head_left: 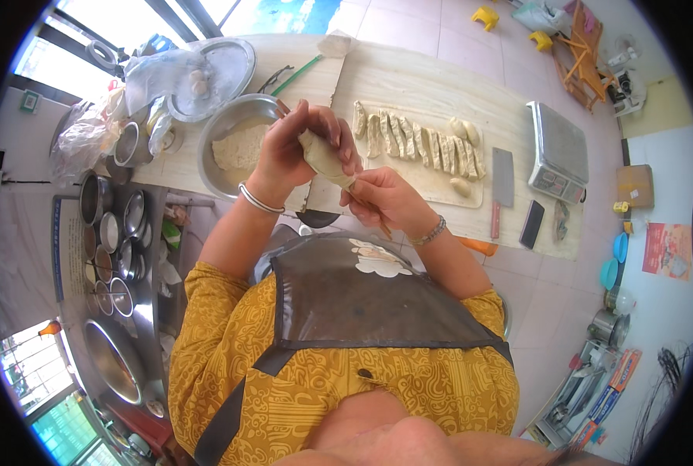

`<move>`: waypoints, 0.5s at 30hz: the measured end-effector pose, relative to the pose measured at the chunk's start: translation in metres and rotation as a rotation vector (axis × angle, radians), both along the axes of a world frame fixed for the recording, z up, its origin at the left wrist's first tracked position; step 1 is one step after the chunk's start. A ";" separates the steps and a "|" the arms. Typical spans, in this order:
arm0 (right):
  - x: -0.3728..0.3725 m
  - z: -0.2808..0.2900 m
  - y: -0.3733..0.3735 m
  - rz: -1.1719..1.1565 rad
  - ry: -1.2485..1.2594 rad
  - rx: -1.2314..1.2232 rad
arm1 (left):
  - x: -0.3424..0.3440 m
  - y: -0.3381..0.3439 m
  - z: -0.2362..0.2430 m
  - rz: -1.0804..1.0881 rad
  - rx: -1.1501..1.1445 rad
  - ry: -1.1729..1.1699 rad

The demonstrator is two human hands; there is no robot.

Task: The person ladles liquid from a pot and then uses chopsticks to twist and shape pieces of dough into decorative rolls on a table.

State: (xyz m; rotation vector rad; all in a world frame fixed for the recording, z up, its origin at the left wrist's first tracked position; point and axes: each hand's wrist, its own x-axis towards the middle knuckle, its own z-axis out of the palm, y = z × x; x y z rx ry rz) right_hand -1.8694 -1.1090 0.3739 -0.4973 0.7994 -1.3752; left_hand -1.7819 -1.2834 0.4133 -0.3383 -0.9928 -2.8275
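My left hand is raised over the near edge of the table, its fingers curled round a pale piece of dough. Pinched in my right hand is a thin wooden stick, whose lower end sticks out below the fingers. The stick's upper part meets the dough's lower tip; how deep it goes in is hidden. Beyond my right hand, a row of dough strips lies on a pale board, with a few rounded dough pieces at its right end. Behind my left hand stands a metal basin with floury dough.
To the right lie a cleaver, a black phone and a metal scale. A round metal lid, plastic bags and a green stick are at the far left. Metal bowls fill a side counter.
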 end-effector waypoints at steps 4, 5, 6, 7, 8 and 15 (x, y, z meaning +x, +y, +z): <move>0.000 0.002 0.003 -0.014 -0.009 0.049 | 0.001 0.013 0.000 0.115 -0.123 -0.217; -0.003 0.003 0.004 -0.011 0.061 0.052 | 0.000 0.018 -0.005 0.128 -0.164 -0.151; -0.006 0.004 0.005 -0.009 0.131 0.054 | 0.001 0.023 -0.004 0.150 -0.248 -0.198; -0.007 0.006 0.007 -0.009 0.198 0.060 | 0.004 0.030 -0.003 0.169 -0.330 -0.246; -0.006 0.008 0.008 -0.016 0.235 0.084 | 0.008 0.036 -0.002 0.187 -0.412 -0.293; 0.004 0.015 0.005 -0.058 0.404 -0.017 | 0.028 0.058 -0.002 0.132 -0.539 -0.410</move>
